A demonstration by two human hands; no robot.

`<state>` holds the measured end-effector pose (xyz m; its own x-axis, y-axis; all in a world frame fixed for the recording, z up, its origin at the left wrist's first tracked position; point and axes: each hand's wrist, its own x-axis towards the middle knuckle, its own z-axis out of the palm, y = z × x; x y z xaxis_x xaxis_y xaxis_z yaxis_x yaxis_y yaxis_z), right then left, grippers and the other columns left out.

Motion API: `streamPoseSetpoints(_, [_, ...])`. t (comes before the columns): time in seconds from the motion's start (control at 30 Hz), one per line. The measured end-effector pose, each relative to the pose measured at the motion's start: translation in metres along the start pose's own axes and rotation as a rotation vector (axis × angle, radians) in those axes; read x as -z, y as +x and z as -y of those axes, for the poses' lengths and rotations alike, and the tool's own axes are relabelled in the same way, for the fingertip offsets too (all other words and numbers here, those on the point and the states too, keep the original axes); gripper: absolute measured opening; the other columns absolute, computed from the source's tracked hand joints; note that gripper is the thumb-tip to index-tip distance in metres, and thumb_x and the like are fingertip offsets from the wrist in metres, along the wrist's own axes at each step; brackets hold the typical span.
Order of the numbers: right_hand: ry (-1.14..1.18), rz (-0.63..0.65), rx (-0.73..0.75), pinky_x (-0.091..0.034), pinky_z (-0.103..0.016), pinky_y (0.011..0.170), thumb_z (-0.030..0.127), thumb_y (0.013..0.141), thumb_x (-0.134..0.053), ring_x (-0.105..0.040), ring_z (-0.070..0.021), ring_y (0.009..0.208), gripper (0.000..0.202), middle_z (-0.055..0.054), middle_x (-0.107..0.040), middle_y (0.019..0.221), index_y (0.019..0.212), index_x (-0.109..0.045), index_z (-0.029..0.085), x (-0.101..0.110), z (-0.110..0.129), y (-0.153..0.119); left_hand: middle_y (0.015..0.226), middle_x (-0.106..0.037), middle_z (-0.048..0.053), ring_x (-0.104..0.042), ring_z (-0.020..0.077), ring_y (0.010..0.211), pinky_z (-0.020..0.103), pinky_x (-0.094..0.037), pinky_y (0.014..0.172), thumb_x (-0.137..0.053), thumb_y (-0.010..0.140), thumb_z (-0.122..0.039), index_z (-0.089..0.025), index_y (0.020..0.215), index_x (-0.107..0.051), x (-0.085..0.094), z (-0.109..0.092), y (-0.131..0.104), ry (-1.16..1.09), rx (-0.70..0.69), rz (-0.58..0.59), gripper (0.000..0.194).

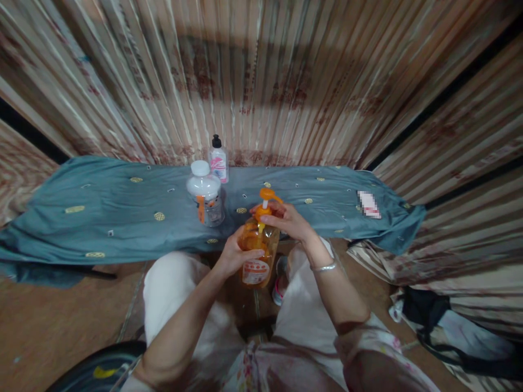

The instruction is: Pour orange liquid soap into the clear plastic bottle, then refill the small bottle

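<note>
On the teal cloth-covered surface (122, 218), a clear jar with a white lid (205, 195) stands just in front of a black-capped bottle (219, 164); toward the right end lies a pixelated pale item (369, 204); behind hangs a brownish patterned curtain (261, 76).

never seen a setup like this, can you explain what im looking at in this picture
There's no robot here, just a person's two bare hands. The single picture comes from a camera worn on the head, looking forward and down, so you see their own arms and knees.

The left hand grips the body of an orange pump bottle, while the right hand holds it near the top, around the collar below the pump.

In front is a surface covered with a blue-green cloth. On it stand a clear jar with a white cap and, behind that, a small bottle with a black cap. Off to the right lies a pixelated item I can't identify.
</note>
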<state>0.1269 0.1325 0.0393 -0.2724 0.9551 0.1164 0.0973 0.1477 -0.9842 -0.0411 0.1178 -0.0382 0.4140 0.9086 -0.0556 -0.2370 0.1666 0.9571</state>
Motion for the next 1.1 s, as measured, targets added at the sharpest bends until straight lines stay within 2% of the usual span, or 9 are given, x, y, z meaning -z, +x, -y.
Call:
streamPoseSetpoints(0.07, [0.048, -0.018, -0.001, -0.047, -0.034, 0.088, 0.045, 0.065, -0.073, -0.063, -0.0171, 0.092, 0.038, -0.001, -0.069, 0.099, 0.094, -0.065, 0.021, 0.002, -0.003, 0.002, 0.098, -0.068, 0.005, -0.066, 0.0215, 0.09, 0.039, -0.051, 0.085, -0.084, 0.05, -0.023, -0.016, 0.104, -0.055, -0.001, 0.0, 0.0, -0.015, 0.003, -0.007, 0.062])
streamPoseSetpoints(0.23, [-0.079, -0.309, 0.101, -0.047, -0.033, 0.088, 0.041, 0.058, -0.079, -0.062, -0.0162, 0.088, 0.037, 0.0, -0.066, 0.09, 0.082, -0.058, 0.022, -0.005, -0.009, 0.002, 0.098, -0.068, 0.005, -0.066, 0.0215, 0.089, 0.039, -0.052, 0.085, -0.084, 0.049, -0.024, -0.016, 0.103, -0.055, -0.002, 0.001, 0.002, 0.012, -0.026, -0.068, 0.063])
streamPoseSetpoints(0.33, [-0.077, -0.254, 0.103, -0.046, -0.032, 0.088, 0.043, 0.064, -0.075, -0.062, -0.0157, 0.089, 0.031, 0.0, -0.067, 0.091, 0.081, -0.059, 0.021, -0.004, -0.01, 0.002, 0.098, -0.068, 0.005, -0.066, 0.0213, 0.089, 0.039, -0.051, 0.086, -0.084, 0.048, -0.025, -0.016, 0.103, -0.055, -0.001, 0.001, 0.003, 0.033, -0.039, -0.076, 0.062])
streamPoseSetpoints(0.47, [-0.047, -0.094, 0.076, -0.047, -0.032, 0.089, 0.05, 0.075, -0.062, -0.062, -0.0158, 0.095, 0.037, -0.001, -0.068, 0.1, 0.1, -0.061, 0.023, -0.002, -0.006, 0.0, 0.1, -0.068, 0.005, -0.066, 0.022, 0.091, 0.04, -0.052, 0.086, -0.083, 0.05, -0.027, -0.017, 0.106, -0.054, 0.0, -0.001, 0.005, 0.05, -0.061, -0.068, 0.063])
streamPoseSetpoints(0.57, [-0.247, -0.186, 0.077, -0.045, -0.033, 0.091, 0.052, 0.072, -0.064, -0.061, -0.0166, 0.097, 0.044, -0.001, -0.067, 0.103, 0.104, -0.058, 0.023, -0.006, -0.003, 0.0, 0.1, -0.068, 0.005, -0.066, 0.0226, 0.091, 0.041, -0.052, 0.087, -0.083, 0.05, -0.028, -0.016, 0.106, -0.054, 0.001, -0.002, 0.006, 0.092, -0.075, -0.084, 0.064])
streamPoseSetpoints(0.7, [-0.436, -0.419, 0.049, -0.045, -0.035, 0.09, 0.056, 0.059, -0.073, -0.061, -0.018, 0.093, 0.049, 0.0, -0.066, 0.097, 0.089, -0.056, 0.022, -0.013, -0.002, 0.002, 0.102, -0.067, 0.007, -0.066, 0.0248, 0.094, 0.042, -0.051, 0.088, -0.083, 0.048, -0.03, -0.016, 0.108, -0.054, 0.001, -0.003, 0.008, 0.13, -0.093, -0.107, 0.068])
streamPoseSetpoints(0.9, [-0.09, -0.216, 0.073, -0.044, -0.031, 0.093, 0.054, 0.067, -0.067, -0.06, -0.0156, 0.102, 0.046, -0.003, -0.066, 0.106, 0.098, -0.057, 0.022, -0.003, -0.011, 0.0, 0.103, -0.067, 0.007, -0.066, 0.0245, 0.094, 0.042, -0.051, 0.088, -0.082, 0.052, -0.032, -0.016, 0.109, -0.054, 0.003, -0.001, 0.009, 0.146, -0.105, -0.095, 0.065])
streamPoseSetpoints(0.97, [-0.083, -0.235, 0.07, -0.043, -0.031, 0.094, 0.053, 0.066, -0.068, -0.059, -0.0162, 0.105, 0.048, -0.004, -0.065, 0.109, 0.101, -0.057, 0.022, -0.003, -0.011, 0.0, 0.104, -0.067, 0.007, -0.066, 0.0243, 0.094, 0.042, -0.051, 0.088, -0.082, 0.053, -0.032, -0.016, 0.109, -0.054, 0.004, 0.001, 0.009, 0.135, -0.105, -0.096, 0.064])
streamPoseSetpoints(1.1, [-0.335, -0.386, 0.036, -0.045, -0.034, 0.089, 0.054, 0.061, -0.072, -0.061, -0.0167, 0.092, 0.049, -0.001, -0.067, 0.097, 0.094, -0.058, 0.022, -0.011, -0.007, 0.001, 0.106, -0.067, 0.008, -0.065, 0.0249, 0.096, 0.043, -0.05, 0.09, -0.083, 0.051, -0.031, -0.016, 0.11, -0.053, 0.003, 0.004, 0.012, 0.171, -0.118, -0.1, 0.068])
